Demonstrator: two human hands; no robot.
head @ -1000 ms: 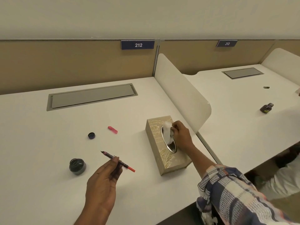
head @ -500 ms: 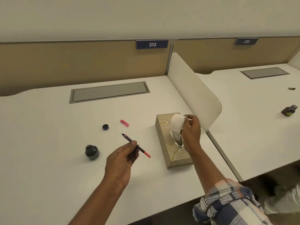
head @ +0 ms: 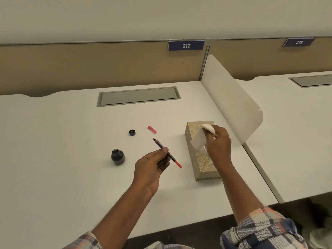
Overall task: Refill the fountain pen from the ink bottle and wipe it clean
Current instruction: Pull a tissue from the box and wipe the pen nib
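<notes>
My left hand (head: pixel 152 166) pinches the fountain pen (head: pixel 161 147) at mid-barrel; its nib points up-left and its red end down-right, above the white desk (head: pixel 53 150). The open ink bottle (head: pixel 118 156) stands to the left of that hand. The bottle's dark cap (head: pixel 132 132) and the pink pen cap (head: pixel 152 129) lie farther back on the desk. My right hand (head: pixel 218 146) grips a white tissue (head: pixel 200 139) pulled up out of the beige tissue box (head: pixel 203 168), which lies lengthwise at the desk's right side.
A white curved divider (head: pixel 231 97) stands right of the tissue box, with a second desk beyond it. A grey cable-tray lid (head: pixel 138 96) is set into the desk at the back. A tan partition with signs 212 and 213 runs along the rear.
My right hand has drawn the tissue farther up out of the box. The view has swung left, so the pen and left hand sit more to the right in frame.
</notes>
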